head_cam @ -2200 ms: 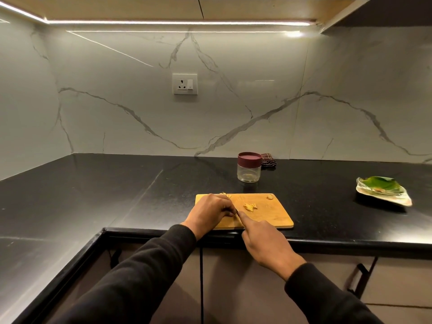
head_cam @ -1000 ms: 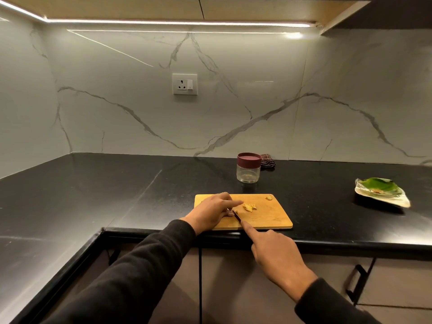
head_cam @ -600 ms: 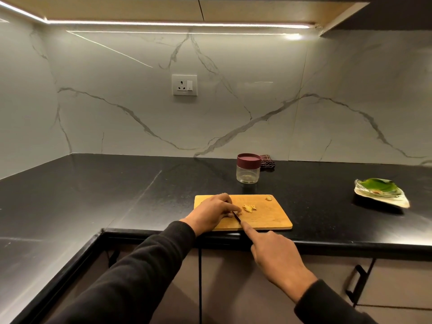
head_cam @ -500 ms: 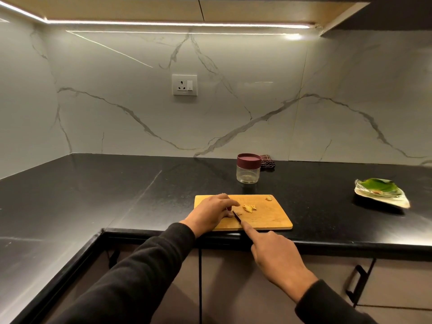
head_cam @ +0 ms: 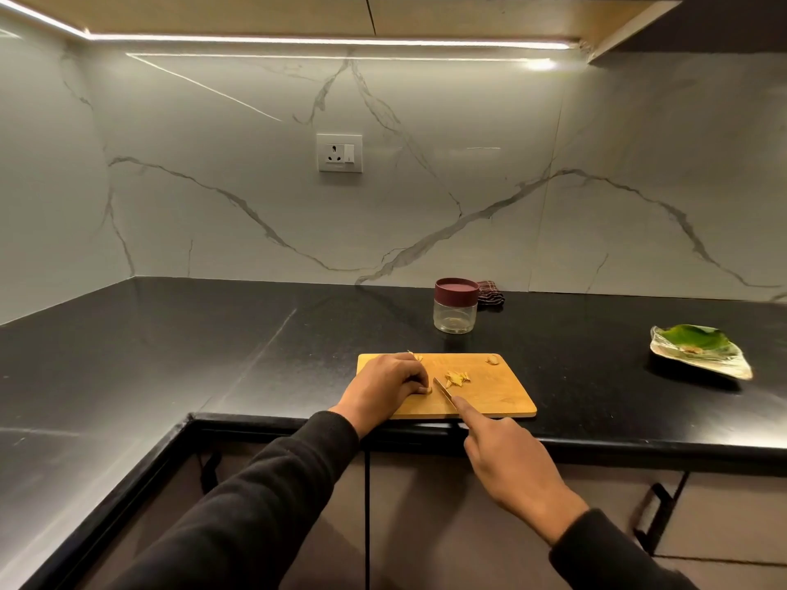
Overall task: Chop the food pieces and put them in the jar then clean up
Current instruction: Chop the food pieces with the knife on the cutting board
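Note:
A wooden cutting board lies at the front edge of the black counter. My left hand rests on its left part, fingers curled over a small pale food piece at the fingertips. My right hand grips a knife, index finger stretched along the blade's back; the blade stands on the board just right of the left fingertips. A small heap of yellow chopped bits lies beyond the blade. One more piece sits near the board's far edge. A glass jar with a maroon lid stands behind the board, lid on.
A folded checked cloth lies behind the jar by the marble wall. A leaf-lined plate with scraps sits at the right. The counter bends into an L on the left. Cabinet doors with a black handle are below.
My left fingers have curled tighter over the piece. The knife blade has stayed beside them with small shifts, and the chopped heap has not moved.

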Demonstrator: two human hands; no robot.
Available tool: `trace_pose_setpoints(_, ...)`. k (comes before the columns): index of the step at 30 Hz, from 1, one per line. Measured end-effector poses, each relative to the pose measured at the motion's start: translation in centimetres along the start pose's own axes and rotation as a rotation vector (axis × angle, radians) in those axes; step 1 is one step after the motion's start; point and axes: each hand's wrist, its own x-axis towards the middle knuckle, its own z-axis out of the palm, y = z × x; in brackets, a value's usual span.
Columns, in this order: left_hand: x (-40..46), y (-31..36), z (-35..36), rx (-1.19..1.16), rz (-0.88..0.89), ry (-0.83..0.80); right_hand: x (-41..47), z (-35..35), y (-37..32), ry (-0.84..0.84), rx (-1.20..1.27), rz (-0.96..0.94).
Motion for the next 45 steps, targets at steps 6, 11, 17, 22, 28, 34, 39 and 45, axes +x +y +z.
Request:
trace_pose_setpoints(6,-0.1,0.1,-0.1,0.017,0.013,0.001,0.7,-0.2,-0.8,-0.019,0.071,-0.031)
trace_pose_setpoints(11,-0.1,0.2,-0.1,0.045,0.015,-0.006,1.2,-0.2,-1.3,-0.043,0.06,-0.039)
trace_pose_setpoints(17,-0.1,0.1,-0.1,0.052,0.015,-0.012,1.7,-0.3,-1.4,-0.054,0.008,-0.047)
trace_pose_setpoints(22,0.0,0.1,-0.1,0.05,0.015,-0.014,2.0,0.0,-1.4,-0.038,-0.011,-0.053)
trace_pose_setpoints(28,0.0,0.1,-0.1,0.051,0.016,-0.015,2.0,-0.1,-1.4,-0.048,0.01,-0.048)
trace_pose_setpoints(34,0.0,0.1,-0.1,0.053,0.02,-0.001,1.9,-0.2,-1.4,-0.046,-0.008,-0.044)
trace_pose_setpoints(39,0.0,0.1,-0.1,0.052,0.009,-0.001,1.9,0.0,-1.5,-0.042,-0.021,-0.041)
trace_pose_setpoints(45,-0.1,0.1,-0.1,0.044,-0.024,0.016,2.0,0.1,-1.5,-0.06,0.003,-0.03)
